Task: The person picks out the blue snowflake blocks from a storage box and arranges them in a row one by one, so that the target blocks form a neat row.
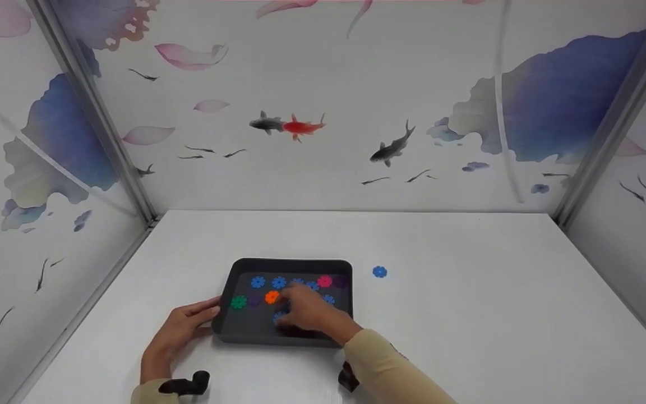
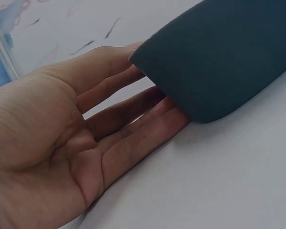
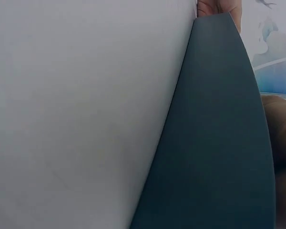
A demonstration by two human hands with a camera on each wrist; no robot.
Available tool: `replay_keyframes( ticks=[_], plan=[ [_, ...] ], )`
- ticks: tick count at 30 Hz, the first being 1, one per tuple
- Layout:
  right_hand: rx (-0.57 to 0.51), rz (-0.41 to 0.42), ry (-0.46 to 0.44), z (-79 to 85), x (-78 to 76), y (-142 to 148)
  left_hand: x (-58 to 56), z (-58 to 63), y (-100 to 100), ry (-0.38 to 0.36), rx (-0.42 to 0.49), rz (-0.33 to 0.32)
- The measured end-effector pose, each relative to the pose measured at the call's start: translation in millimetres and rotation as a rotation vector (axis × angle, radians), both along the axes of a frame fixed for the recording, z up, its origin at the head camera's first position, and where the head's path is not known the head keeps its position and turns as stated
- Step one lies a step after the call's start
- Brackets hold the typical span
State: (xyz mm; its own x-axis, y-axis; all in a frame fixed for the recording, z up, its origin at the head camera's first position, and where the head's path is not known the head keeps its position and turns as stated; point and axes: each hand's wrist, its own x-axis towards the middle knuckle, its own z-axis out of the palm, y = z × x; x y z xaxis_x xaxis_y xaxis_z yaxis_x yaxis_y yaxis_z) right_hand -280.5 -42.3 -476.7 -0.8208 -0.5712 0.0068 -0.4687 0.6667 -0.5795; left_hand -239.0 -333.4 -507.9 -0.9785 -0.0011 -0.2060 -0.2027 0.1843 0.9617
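A dark grey rectangular tray (image 1: 250, 340) on the white table holds flower-shaped plastic discs. Along its far side lie blue discs (image 1: 258, 282), a pink disc (image 1: 324, 281) and a dark purple disc (image 1: 341, 281). Nearer are a green disc (image 1: 238, 302), another purple one and an orange disc (image 1: 272, 297). My left hand (image 1: 180, 331) touches the tray's left end with extended fingers (image 2: 133, 143). Over the discs, my right hand (image 1: 312, 308) reaches in with bent, blurred fingers, its thumb beside a near blue disc (image 1: 278, 318); I cannot tell whether it pinches one.
One blue flower disc (image 1: 379, 272) lies on the table (image 1: 469, 303), right of the tray. White panels (image 1: 323, 168) printed with fish and petals enclose the table at the back and sides. Dark wrist mounts (image 1: 188, 384) sit at both sleeves.
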Motion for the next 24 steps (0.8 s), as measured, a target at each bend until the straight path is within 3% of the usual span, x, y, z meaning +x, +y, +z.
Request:
replay_keyframes(
  ticks=[7, 15, 24],
  plan=[
    [0.016, -0.008, 0.004, -3.6, -1.2, -3.9, -0.5, 0.3, -0.2, 0.006, -0.014, -0.007],
    [0.002, 0.001, 0.023, -5.5, -2.3, -2.2, 0.4, -2.1, 3.3, -0.007, -0.020, 0.038],
    [-0.007, 0.039, -0.042, -1.7, -2.9, 1.6, 0.9, -1.9, 1.5, -0.005, -0.031, 0.044]
  ],
)
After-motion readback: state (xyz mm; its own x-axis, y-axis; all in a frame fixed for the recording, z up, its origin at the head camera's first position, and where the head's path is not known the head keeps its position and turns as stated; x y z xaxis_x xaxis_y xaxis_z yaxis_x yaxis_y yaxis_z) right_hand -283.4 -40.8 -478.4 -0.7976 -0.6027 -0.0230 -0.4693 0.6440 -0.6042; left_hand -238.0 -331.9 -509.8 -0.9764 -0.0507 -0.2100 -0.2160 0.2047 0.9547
